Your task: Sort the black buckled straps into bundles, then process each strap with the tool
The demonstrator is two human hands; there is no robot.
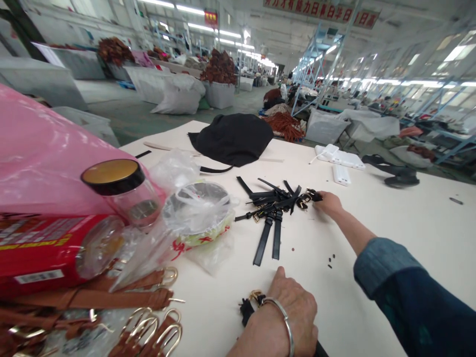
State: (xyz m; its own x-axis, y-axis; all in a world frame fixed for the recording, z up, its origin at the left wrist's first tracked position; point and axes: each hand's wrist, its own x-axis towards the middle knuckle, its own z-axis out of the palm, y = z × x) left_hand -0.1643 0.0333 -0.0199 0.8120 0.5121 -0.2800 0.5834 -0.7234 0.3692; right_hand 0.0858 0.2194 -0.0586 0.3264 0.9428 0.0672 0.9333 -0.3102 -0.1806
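Note:
A loose pile of black straps with gold buckles [266, 198] lies mid-table. At the pile's right end my right hand [329, 204] has its fingers closed on a black buckled strap [312, 195]. Nearer the front edge, my left hand [290, 312], with a silver bangle at the wrist, is low over the table. A black piece with a gold buckle [246, 310] shows at its left side, and a black strap end [320, 350] shows below it. The left hand's palm and most of its fingers are hidden, so its grip cannot be made out.
Brown belts [122, 297], a red package [40, 253], a gold-lidded jar [128, 198] and a plastic-wrapped bowl [197, 210] crowd the left. Behind the pile lies a black cloth bag [234, 138]. White devices [340, 157] and a black object [397, 173] lie back right.

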